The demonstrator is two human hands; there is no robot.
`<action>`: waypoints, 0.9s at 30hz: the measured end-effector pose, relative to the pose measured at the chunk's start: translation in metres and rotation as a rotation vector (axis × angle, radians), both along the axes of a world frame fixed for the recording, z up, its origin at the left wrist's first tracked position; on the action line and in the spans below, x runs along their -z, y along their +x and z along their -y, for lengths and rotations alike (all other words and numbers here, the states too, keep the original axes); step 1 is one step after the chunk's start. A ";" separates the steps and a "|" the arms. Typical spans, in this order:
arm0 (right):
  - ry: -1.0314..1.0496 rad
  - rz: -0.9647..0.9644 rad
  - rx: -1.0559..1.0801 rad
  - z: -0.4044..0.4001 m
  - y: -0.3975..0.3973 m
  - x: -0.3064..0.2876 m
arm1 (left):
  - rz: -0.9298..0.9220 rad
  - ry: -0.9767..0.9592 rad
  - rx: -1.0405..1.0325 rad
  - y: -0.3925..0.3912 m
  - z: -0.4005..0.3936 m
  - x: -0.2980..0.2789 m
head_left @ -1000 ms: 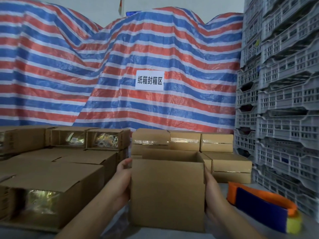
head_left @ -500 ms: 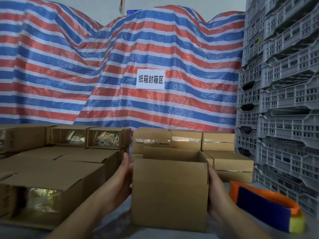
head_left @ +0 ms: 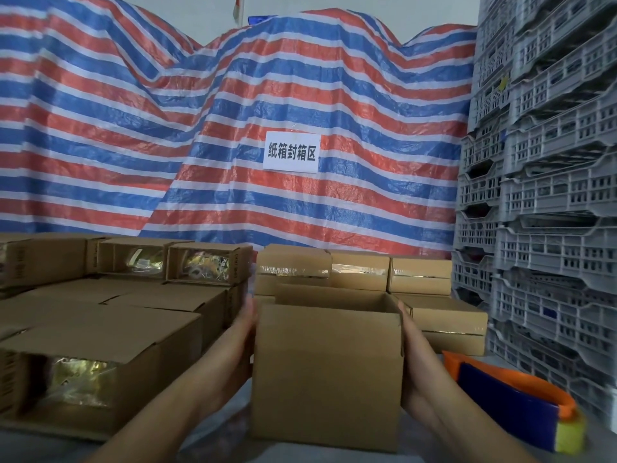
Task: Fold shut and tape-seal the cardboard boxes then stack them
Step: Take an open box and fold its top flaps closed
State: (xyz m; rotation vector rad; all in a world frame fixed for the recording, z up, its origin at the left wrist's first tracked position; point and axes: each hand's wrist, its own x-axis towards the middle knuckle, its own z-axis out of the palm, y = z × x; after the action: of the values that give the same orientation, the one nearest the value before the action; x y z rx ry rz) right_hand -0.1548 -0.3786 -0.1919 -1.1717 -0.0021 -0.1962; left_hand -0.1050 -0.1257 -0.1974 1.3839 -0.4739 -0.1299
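Note:
An open-topped cardboard box (head_left: 327, 372) stands upright on the table in front of me. My left hand (head_left: 238, 345) lies flat against its left side, fingers straight. My right hand (head_left: 414, 359) presses its right side the same way. Behind the box, taped-shut boxes (head_left: 420, 274) are stacked in two layers. An orange and blue tape dispenser (head_left: 510, 399) lies on the table at the right.
Several cardboard boxes lying on their sides with tape showing (head_left: 100, 369) crowd the left half. Grey plastic crates (head_left: 551, 195) tower along the right. A striped tarp with a white sign (head_left: 291, 152) covers the back.
The box between my hands has shifted slightly right and settled lower on the table; my fingers have straightened along its sides.

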 end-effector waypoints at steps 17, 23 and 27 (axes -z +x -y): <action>-0.148 -0.072 0.073 -0.007 -0.007 0.000 | -0.027 -0.020 0.195 0.000 -0.006 -0.009; -0.144 -0.091 0.053 -0.006 -0.010 -0.008 | -0.011 0.039 0.138 -0.005 -0.004 -0.011; -0.133 -0.088 0.055 -0.007 -0.009 -0.010 | -0.003 0.075 0.104 -0.009 -0.006 -0.012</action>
State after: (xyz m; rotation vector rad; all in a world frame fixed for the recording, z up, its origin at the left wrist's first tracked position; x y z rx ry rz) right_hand -0.1641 -0.3720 -0.1818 -1.3134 0.0955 -0.1953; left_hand -0.1136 -0.1202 -0.1858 1.4320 -0.5432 -0.2362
